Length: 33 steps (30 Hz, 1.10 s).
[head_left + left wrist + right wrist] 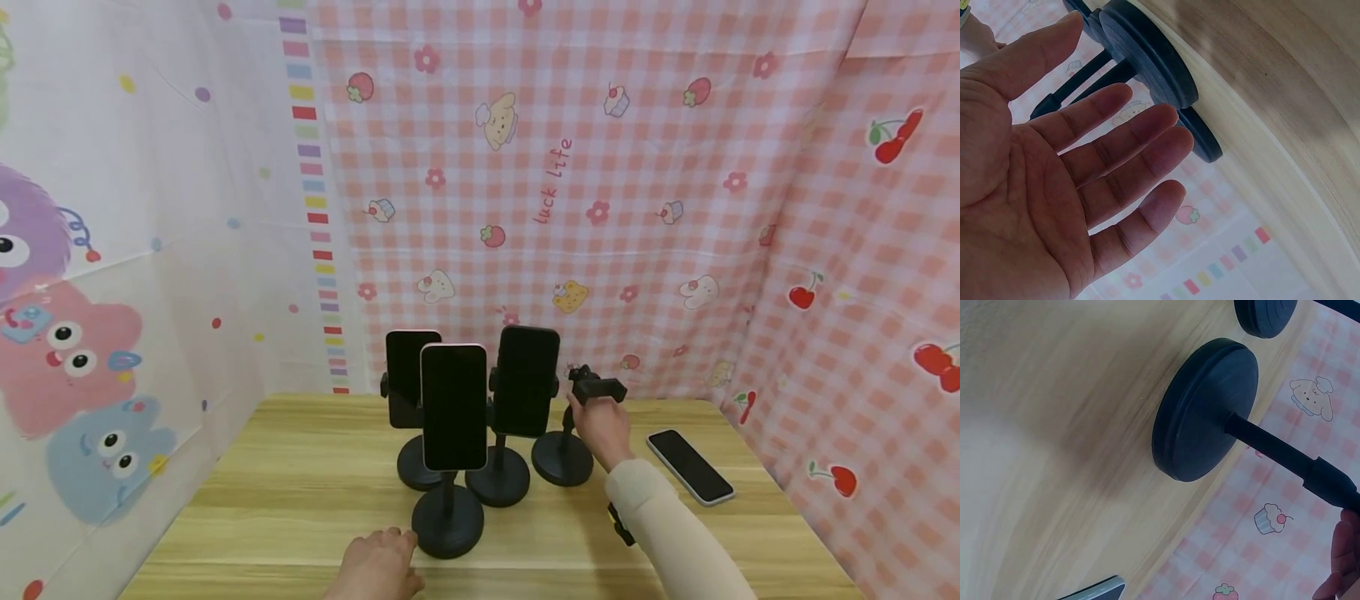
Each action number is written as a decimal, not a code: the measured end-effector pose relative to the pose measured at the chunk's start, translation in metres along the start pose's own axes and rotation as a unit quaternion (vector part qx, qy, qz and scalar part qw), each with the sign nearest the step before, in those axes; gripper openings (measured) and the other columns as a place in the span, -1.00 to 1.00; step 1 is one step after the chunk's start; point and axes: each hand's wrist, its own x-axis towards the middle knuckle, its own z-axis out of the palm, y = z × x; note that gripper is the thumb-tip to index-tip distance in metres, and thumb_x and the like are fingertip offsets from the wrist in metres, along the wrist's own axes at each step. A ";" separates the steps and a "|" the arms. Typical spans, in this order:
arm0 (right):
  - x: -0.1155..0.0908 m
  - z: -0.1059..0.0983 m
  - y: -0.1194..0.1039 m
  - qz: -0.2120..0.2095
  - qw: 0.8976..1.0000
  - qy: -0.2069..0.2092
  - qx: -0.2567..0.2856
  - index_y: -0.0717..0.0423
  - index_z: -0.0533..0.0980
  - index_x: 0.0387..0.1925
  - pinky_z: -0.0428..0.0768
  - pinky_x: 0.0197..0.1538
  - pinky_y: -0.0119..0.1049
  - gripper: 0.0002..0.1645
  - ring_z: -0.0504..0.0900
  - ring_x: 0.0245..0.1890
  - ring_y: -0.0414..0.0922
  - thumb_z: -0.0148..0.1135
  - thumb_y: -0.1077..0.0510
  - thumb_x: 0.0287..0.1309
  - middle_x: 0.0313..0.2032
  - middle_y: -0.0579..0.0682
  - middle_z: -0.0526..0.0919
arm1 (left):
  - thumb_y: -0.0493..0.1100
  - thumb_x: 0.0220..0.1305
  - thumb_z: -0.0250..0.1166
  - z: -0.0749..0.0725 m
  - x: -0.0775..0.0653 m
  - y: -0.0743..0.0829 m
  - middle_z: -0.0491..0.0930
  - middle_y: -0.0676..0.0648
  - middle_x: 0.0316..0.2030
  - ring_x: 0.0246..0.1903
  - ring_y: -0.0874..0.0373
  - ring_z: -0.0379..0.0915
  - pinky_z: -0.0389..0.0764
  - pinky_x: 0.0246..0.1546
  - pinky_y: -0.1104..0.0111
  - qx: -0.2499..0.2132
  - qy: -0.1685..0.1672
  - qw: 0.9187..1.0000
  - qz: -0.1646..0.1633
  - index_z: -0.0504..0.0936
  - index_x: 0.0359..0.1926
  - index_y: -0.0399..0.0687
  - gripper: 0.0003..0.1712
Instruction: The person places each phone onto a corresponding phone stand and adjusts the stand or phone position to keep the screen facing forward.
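We see the right hand [602,429] holding the rightmost stand [562,460] high on its stem, just below the black bracket [602,389]; its grip is curled in, though the right wrist view catches only part of the fingers, so we cannot tell how tightly. That stand's round base sits flat on the wooden desk [300,492]. Our left hand [377,568] has its fingers loosely extended and slightly apart, its grip holding nothing, just beside the base of the front stand [448,523].

Upright on that stand we have the front phone [454,408], partly covering the back-left phone [403,375] on its own stand. The dark phone [527,379] stands in the middle stand [498,482], left of our right hand. Beyond the right forearm, the loose phone [690,467] lies screen up. Pink checked cloth [645,158] hangs behind the desk.
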 end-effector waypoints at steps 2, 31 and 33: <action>-0.002 -0.002 0.002 -0.006 1.000 0.001 -0.003 0.16 0.53 -0.56 0.43 -0.58 -0.07 -0.62 0.47 -0.72 -0.01 0.11 -0.05 0.18 -0.82 -0.07 0.42 | 0.08 -0.11 0.40 0.000 0.000 0.000 0.47 -0.09 -0.41 -0.37 -0.04 0.44 0.41 -0.31 0.02 -0.001 0.002 1.000 0.004 0.55 -0.25 -0.10 -0.54; -0.034 -0.020 0.014 -0.012 1.000 0.019 0.000 0.02 0.44 -0.67 0.33 -0.62 -0.11 -0.70 0.43 -0.66 0.00 0.05 0.12 0.15 -0.72 -0.06 0.41 | 0.07 -0.09 0.40 0.003 0.007 0.006 0.45 -0.06 -0.40 -0.38 0.00 0.42 0.42 -0.31 0.03 0.006 -0.025 1.000 0.003 0.55 -0.25 -0.08 -0.57; -0.037 -0.022 0.013 -0.015 1.000 0.021 0.001 0.00 0.41 -0.73 0.34 -0.59 -0.09 -0.66 0.45 -0.63 0.02 0.07 0.12 0.14 -0.73 -0.07 0.41 | 0.07 -0.10 0.40 0.004 0.006 0.006 0.45 -0.06 -0.41 -0.39 0.00 0.42 0.43 -0.33 0.03 0.007 -0.022 1.000 0.007 0.55 -0.26 -0.08 -0.57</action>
